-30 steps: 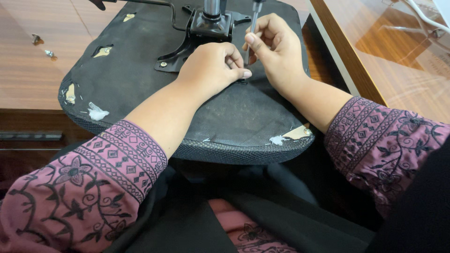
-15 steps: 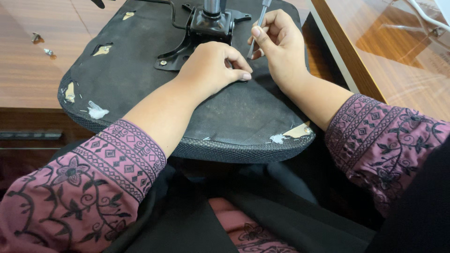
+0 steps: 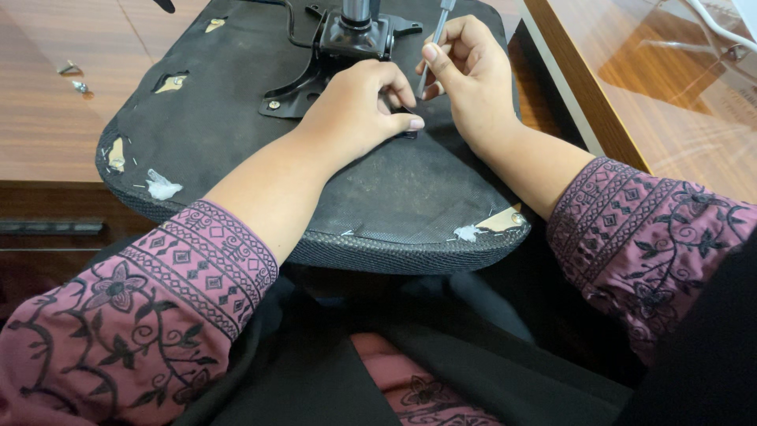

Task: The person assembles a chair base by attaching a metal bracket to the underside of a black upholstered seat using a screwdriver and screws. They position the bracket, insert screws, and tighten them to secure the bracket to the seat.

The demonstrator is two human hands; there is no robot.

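An upturned black chair seat (image 3: 394,189) lies on my lap, its fabric underside up and torn at several edges. A black metal mounting plate (image 3: 315,75) with a grey post is fixed near its far side. My left hand (image 3: 355,110) rests fist-like on the seat beside the plate, its fingertips pinching something small and dark that I cannot make out. My right hand (image 3: 469,79) grips a thin grey screwdriver (image 3: 434,43), shaft pointing down toward the plate's near arm, right next to the left fingers.
A wooden table top (image 3: 662,87) runs along the right, close to the seat's edge. Brown wooden floor (image 3: 47,118) lies to the left, with two loose screws (image 3: 75,76) on it. White stuffing (image 3: 162,188) pokes from tears in the seat rim.
My right hand has shifted the screwdriver slightly, tilting it and bringing its tip closer to my left fingers. My left hand has barely moved.
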